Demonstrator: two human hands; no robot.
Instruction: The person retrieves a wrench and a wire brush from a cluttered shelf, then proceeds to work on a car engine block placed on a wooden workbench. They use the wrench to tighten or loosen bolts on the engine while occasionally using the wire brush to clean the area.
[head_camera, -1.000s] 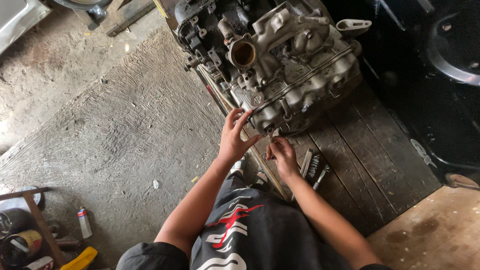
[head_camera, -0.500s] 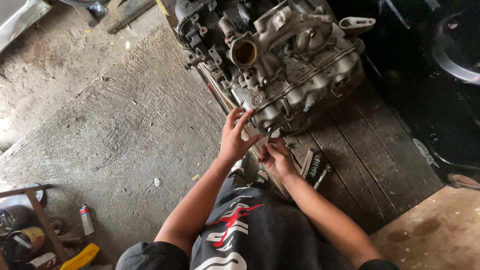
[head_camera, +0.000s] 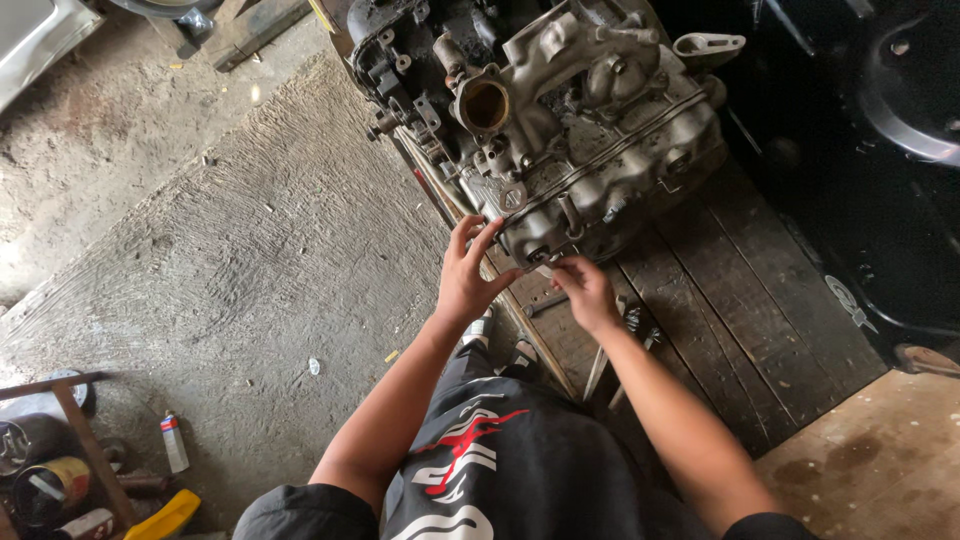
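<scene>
Our hands are working at the near edge of the engine block (head_camera: 560, 130).
Our left hand (head_camera: 468, 280) is pressing open-fingered against it; our right hand (head_camera: 587, 290) is pinching something small we cannot make out.

Both hands (head_camera: 470, 275) (head_camera: 585, 290) touching engine block (head_camera: 590, 150) lower edge, wooden pallet (head_camera: 730, 300) beneath.

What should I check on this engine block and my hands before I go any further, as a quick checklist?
1. Left hand braced on the engine block: ok, fingertips spread against its lower near corner.
2. Right hand on the work spot: ok, fingertips at the block's bottom edge; what they pinch, cannot tell.
3. Block seated on the wooden pallet: ok, it rests on the planks.
4. Tools within reach: ok, they lie on the planks just behind the right hand.
5. Open round port on top covered: not ok, it gapes open.
</scene>
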